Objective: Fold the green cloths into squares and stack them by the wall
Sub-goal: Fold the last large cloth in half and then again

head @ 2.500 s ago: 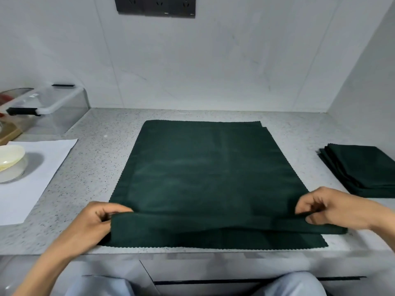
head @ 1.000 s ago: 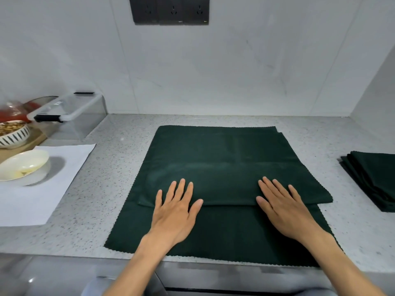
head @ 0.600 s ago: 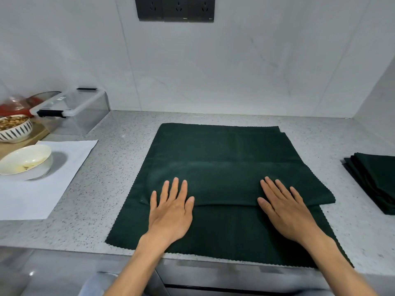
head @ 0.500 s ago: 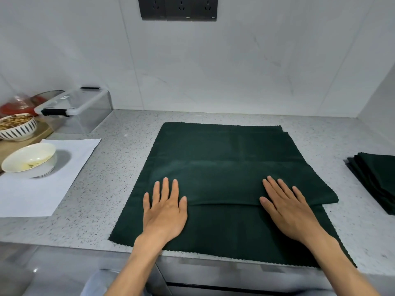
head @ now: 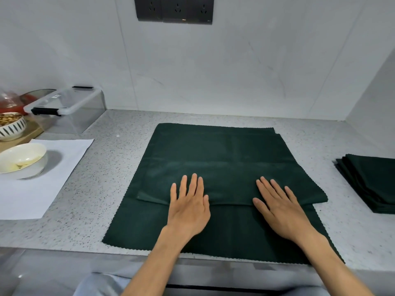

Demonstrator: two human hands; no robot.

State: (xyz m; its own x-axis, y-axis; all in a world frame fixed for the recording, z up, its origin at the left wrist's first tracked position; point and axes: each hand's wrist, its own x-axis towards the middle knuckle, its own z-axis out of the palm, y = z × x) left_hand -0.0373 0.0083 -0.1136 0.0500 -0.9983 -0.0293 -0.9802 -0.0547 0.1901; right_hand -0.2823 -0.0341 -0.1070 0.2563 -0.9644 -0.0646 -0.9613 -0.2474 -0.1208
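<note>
Your left hand (head: 188,207) and right hand (head: 279,207) lie flat, fingers straight and slightly spread, holding nothing; both press down on the green cloth (head: 218,159) spread across the desk (head: 111,180) in front of you. Under your fingertips runs the near edge of a folded-over band of cloth; your palms rest on the single layer nearer you. The step in hand appears to be smoothing this partial fold, so the cloth is far from a square. The next move probably calls for taking the scalloped near edge below your wrists, or the folded edge under your fingers, and carrying it away from you toward the far edge, keeping both sides level. The right end of the band juts a little beyond the layer below, outside your right hand, so the sides may need aligning first. The cloth's far right corner shows a second layer slightly offset. Beyond your fingertips bare desk remains between the cloth and the wall (head: 235,77). Well outside your right hand sits the stack of folded cloths (head: 372,182) near the side wall, with open desk between for carrying. Outside your left hand lie a white sheet (head: 42,195) bearing a cream bowl (head: 22,160), a clear lidded box (head: 68,110) and a patterned bowl (head: 10,127).
</note>
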